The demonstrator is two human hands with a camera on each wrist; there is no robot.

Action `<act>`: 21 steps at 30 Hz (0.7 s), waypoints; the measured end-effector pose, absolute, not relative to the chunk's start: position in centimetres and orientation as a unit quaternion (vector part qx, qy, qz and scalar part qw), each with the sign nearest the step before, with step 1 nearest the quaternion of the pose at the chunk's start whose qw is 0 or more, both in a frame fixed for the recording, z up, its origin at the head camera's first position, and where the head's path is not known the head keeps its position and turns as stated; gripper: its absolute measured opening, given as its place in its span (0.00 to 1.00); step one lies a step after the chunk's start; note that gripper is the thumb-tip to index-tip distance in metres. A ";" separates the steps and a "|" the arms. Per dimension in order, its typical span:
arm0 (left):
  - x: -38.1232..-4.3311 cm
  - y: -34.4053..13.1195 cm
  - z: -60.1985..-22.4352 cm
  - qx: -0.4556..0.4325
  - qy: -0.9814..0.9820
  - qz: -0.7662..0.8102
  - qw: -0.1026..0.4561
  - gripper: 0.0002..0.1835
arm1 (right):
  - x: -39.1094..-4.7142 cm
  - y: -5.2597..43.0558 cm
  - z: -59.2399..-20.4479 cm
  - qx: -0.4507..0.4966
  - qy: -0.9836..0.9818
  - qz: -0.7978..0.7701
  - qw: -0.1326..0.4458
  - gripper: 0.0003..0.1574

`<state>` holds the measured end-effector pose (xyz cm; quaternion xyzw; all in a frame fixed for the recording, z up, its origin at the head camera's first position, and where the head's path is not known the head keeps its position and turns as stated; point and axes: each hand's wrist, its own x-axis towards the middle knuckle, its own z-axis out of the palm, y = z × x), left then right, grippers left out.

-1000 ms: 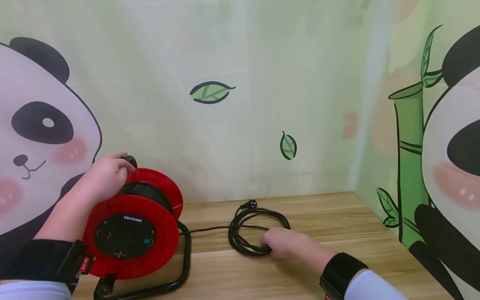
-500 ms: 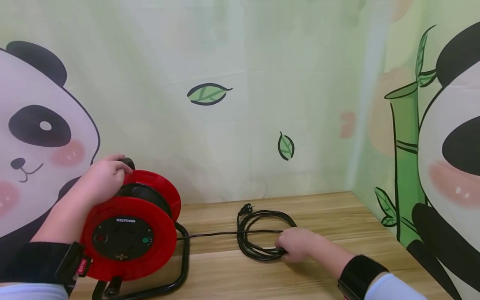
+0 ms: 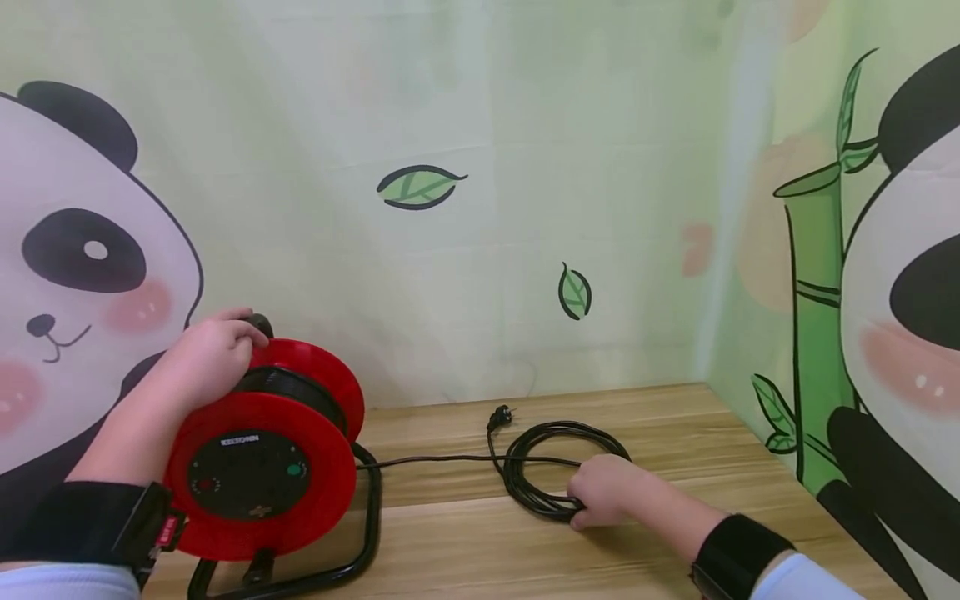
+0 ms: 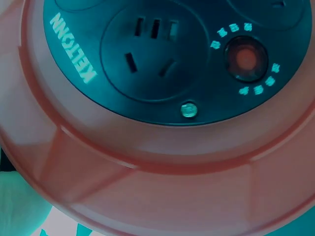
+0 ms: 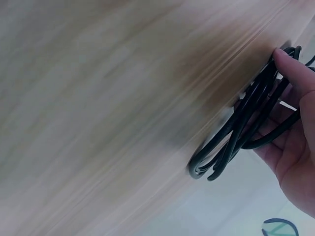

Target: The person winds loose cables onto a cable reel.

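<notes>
A red cable reel (image 3: 322,500) with a black socket panel (image 3: 247,475) stands on a black tubular frame (image 3: 371,521) at the left of the table. Atop it, my left hand (image 3: 213,354) holds the black handle (image 3: 258,323); its fingers are partly hidden. The socket panel (image 4: 157,59) fills much of the left wrist view. Low on the right, my right hand (image 3: 603,487) grips the near right side of a loose coil of black cable (image 3: 536,500). In the right wrist view, the thumb and fingers wrap round the cable loops (image 5: 246,118). One strand (image 3: 427,458) runs to the reel.
A black plug (image 3: 500,417) at the cable's end lies behind the coil on the wooden table (image 3: 450,542). A printed cloth backdrop (image 3: 480,292) with pandas and bamboo closes off the back and right side.
My right hand has drawn the coil to the right, away from the reel. The drum has turned counterclockwise, its lettering shifting left. My left hand keeps its hold on the handle.
</notes>
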<state>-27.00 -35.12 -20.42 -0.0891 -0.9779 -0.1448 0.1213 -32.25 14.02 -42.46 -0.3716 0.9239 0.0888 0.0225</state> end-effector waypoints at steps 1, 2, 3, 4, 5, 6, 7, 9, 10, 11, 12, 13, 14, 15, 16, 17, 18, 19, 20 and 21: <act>-27.0 -35.1 -20.4 -0.090 -0.978 -0.144 0.122 0.20 | -32.2 14.2 -42.5 -0.369 0.925 0.087 0.025 0.22; -27.0 -35.2 -20.4 -0.090 -0.978 -0.144 0.123 0.20 | -32.1 14.4 -42.4 -0.368 0.926 0.083 0.026 0.22; -27.1 -35.2 -20.4 -0.090 -0.978 -0.144 0.124 0.20 | -32.1 14.7 -42.4 -0.367 0.927 0.079 0.026 0.21; -27.1 -35.2 -20.4 -0.090 -0.978 -0.143 0.125 0.20 | -32.1 14.9 -42.4 -0.366 0.927 0.074 0.026 0.21; -27.1 -35.2 -20.5 -0.090 -0.978 -0.144 0.125 0.20 | -32.0 15.2 -42.5 -0.366 0.928 0.069 0.027 0.21; -27.1 -35.2 -20.5 -0.089 -0.978 -0.144 0.125 0.20 | -32.0 15.5 -42.5 -0.366 0.928 0.064 0.027 0.21; -27.2 -35.2 -20.5 -0.089 -0.978 -0.144 0.126 0.20 | -31.9 15.9 -42.5 -0.366 0.928 0.059 0.027 0.21; -27.2 -35.2 -20.5 -0.087 -0.978 -0.143 0.125 0.20 | -31.9 16.6 -42.5 -0.365 0.929 0.052 0.028 0.20; -27.2 -35.2 -20.5 -0.085 -0.978 -0.143 0.123 0.19 | -31.9 17.0 -42.5 -0.364 0.930 0.048 0.028 0.20; -27.2 -35.2 -20.4 -0.085 -0.979 -0.142 0.122 0.20 | -31.9 17.3 -42.5 -0.363 0.930 0.045 0.028 0.20; -27.1 -35.2 -20.4 -0.084 -0.979 -0.141 0.122 0.20 | -31.9 17.7 -42.5 -0.362 0.931 0.042 0.027 0.20; -27.1 -35.2 -20.4 -0.084 -0.979 -0.141 0.121 0.20 | -31.9 18.1 -42.6 -0.361 0.931 0.039 0.026 0.20; -27.1 -35.2 -20.4 -0.083 -0.979 -0.142 0.121 0.20 | -31.9 18.4 -42.6 -0.360 0.932 0.037 0.025 0.20; -27.1 -35.2 -20.4 -0.082 -0.979 -0.142 0.120 0.20 | -31.9 18.7 -42.7 -0.358 0.933 0.034 0.025 0.19; -27.1 -35.2 -20.4 -0.083 -0.979 -0.142 0.120 0.20 | -31.8 19.0 -42.7 -0.358 0.933 0.030 0.024 0.19; -27.1 -35.2 -20.4 -0.083 -0.979 -0.143 0.121 0.20 | -31.8 19.3 -42.7 -0.355 0.934 0.026 0.024 0.19; -27.1 -35.1 -20.4 -0.083 -0.979 -0.144 0.121 0.20 | -31.8 19.6 -42.8 -0.354 0.935 0.023 0.025 0.19; -27.1 -35.1 -20.4 -0.084 -0.978 -0.144 0.122 0.20 | -31.7 19.8 -42.8 -0.354 0.935 0.020 0.025 0.18; -27.1 -35.1 -20.4 -0.084 -0.978 -0.143 0.122 0.20 | -31.7 20.0 -42.8 -0.353 0.935 0.017 0.025 0.18; -27.1 -35.1 -20.5 -0.085 -0.978 -0.143 0.123 0.20 | -31.6 20.2 -42.8 -0.354 0.935 0.014 0.025 0.18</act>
